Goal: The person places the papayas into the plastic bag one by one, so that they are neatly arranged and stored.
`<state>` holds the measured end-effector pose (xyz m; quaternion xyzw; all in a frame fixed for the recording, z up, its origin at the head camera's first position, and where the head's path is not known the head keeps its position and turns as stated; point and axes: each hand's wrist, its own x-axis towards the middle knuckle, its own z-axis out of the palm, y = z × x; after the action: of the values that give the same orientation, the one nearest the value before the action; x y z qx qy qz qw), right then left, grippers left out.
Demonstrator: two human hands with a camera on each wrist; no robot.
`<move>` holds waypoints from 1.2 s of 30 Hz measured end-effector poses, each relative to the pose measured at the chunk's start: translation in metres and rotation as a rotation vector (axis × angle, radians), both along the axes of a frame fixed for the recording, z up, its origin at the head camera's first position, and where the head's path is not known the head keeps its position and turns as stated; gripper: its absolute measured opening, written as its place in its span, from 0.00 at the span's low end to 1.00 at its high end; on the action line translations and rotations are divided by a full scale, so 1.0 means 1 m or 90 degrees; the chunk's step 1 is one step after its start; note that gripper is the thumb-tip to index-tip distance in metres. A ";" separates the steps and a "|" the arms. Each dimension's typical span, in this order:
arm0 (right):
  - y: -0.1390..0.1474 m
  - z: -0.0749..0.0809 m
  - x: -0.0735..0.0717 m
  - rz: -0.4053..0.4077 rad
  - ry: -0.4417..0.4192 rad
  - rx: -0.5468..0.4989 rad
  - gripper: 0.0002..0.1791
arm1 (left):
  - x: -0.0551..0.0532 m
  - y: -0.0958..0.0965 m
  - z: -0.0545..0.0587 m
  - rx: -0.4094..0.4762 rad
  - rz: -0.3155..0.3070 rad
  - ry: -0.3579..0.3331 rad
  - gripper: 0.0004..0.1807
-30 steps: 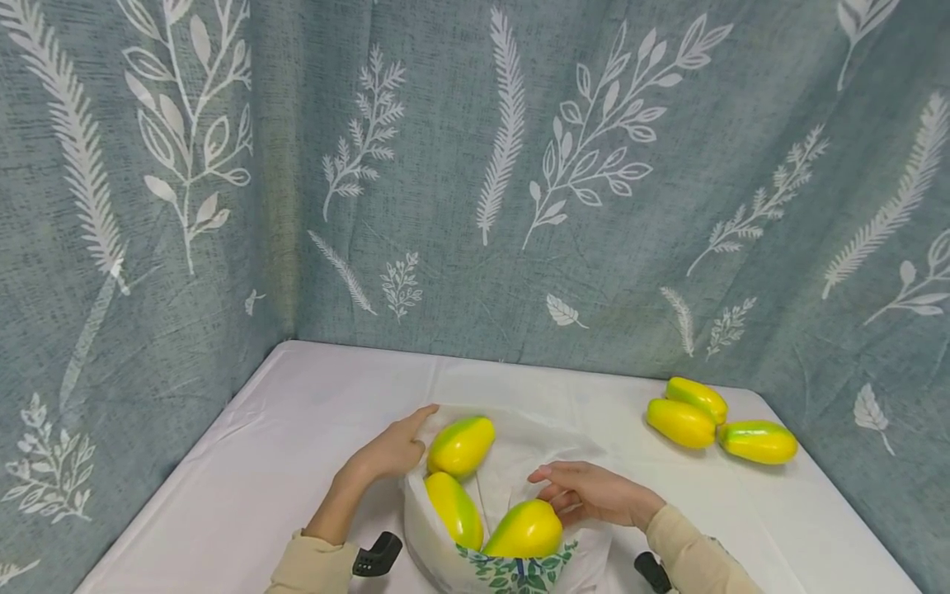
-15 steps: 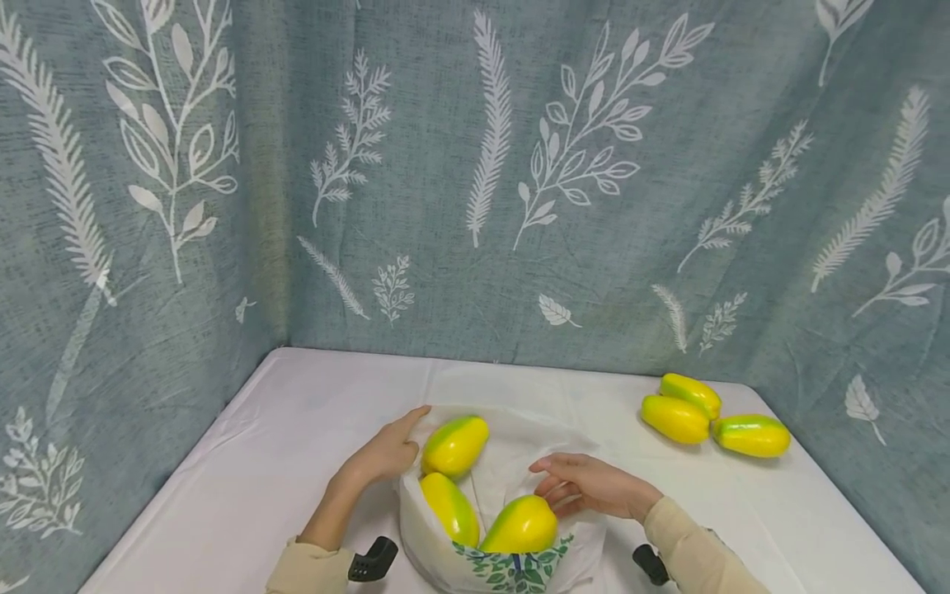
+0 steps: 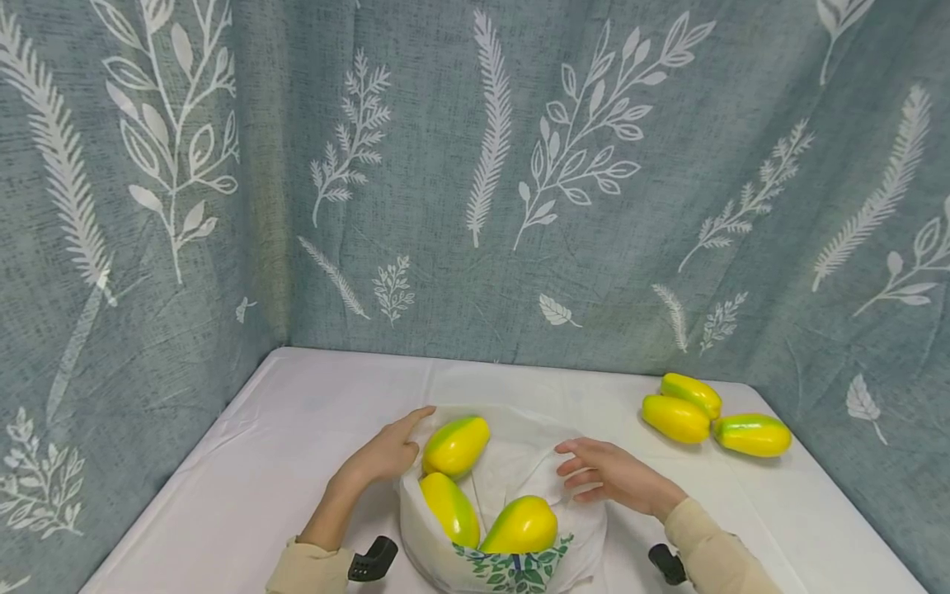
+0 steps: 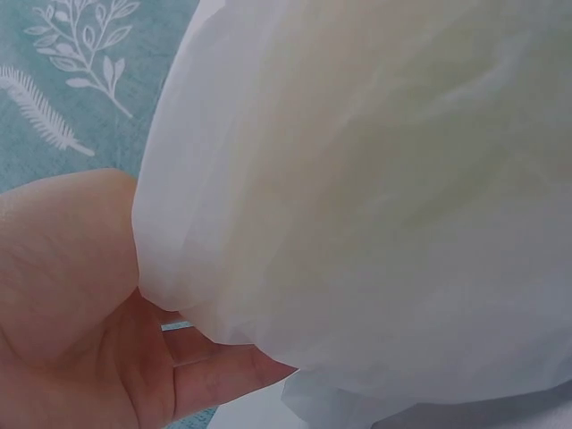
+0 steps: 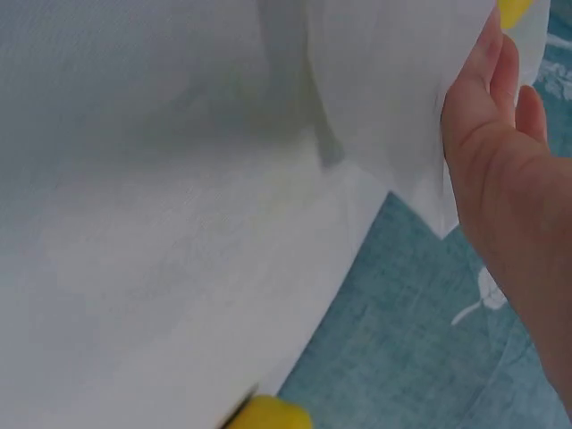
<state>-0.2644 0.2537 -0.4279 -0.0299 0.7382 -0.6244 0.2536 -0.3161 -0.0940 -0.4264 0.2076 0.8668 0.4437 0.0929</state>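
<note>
A white plastic bag (image 3: 512, 466) with a green leafy print stands with its mouth wide open near the front of the table. Inside lie three yellow-green papayas: one at the back left (image 3: 457, 446), one at the front left (image 3: 450, 510) and one at the front right (image 3: 522, 525). My left hand (image 3: 383, 450) grips the bag's left rim, its index finger stretched along the edge; in the left wrist view the plastic (image 4: 357, 197) covers part of the fingers. Over the bag's right side my right hand (image 3: 612, 474) holds nothing, fingers loosely spread, apart from the nearest papaya.
Three more papayas (image 3: 677, 419) lie together at the back right of the white-covered table (image 3: 326, 379). A blue-grey curtain (image 3: 445, 206) with white leaf prints closes off the back and sides. A black wrist device (image 3: 373, 559) sits at each sleeve.
My right hand has drawn away from the front-right papaya, up and to the right, with its fingers spreading. The left hand stays on the bag rim. The view shifted slightly at first.
</note>
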 end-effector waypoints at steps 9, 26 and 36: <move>0.022 -0.003 0.001 -0.068 0.007 -0.033 0.39 | 0.000 0.000 0.000 -0.007 0.000 -0.003 0.31; 0.051 -0.006 0.006 -0.296 -0.005 -0.090 0.42 | -0.001 -0.002 -0.001 -0.006 -0.001 -0.003 0.32; 0.067 -0.013 0.011 -0.381 -0.013 -0.151 0.44 | -0.002 -0.002 -0.003 0.001 -0.008 -0.001 0.32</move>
<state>-0.2533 0.3203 -0.4408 0.1654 0.6336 -0.7533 0.0611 -0.3180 -0.0962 -0.4299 0.2128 0.8650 0.4441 0.0961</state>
